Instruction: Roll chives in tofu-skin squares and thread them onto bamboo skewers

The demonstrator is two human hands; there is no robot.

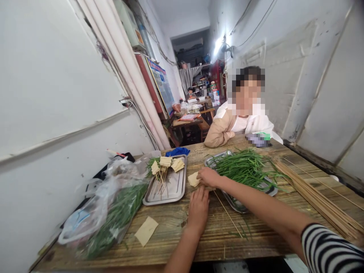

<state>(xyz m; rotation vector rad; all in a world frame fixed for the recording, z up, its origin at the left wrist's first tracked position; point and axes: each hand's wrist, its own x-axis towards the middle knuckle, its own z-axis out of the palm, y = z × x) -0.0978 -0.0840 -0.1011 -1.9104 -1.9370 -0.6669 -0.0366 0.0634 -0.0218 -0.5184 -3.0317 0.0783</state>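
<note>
My right hand (pixel 209 177) reaches across from the right, its fingers closed at the edge of a pale yellow tofu-skin sheet (pixel 193 179). Just below it, my left hand (pixel 199 206) rests on the table with its fingers lying forward, slightly apart; the fingertips are partly hidden. A thin wooden skewer (pixel 227 213) lies beside my hands, its far end close to my right wrist. Another tofu-skin sheet (pixel 146 230) lies flat to the left of my left hand. Green chives (pixel 244 167) are heaped on a metal tray (pixel 273 190) under my right forearm.
A second metal tray (pixel 179 189) bears skewered tofu-skin rolls (pixel 165 161). At the left lies a plastic bag of greens (pixel 116 216). A bundle of wooden skewers (pixel 318 197) lies at right. Across the wooden table (pixel 170 246) sits a person (pixel 222 125), near a blue cloth (pixel 178 152).
</note>
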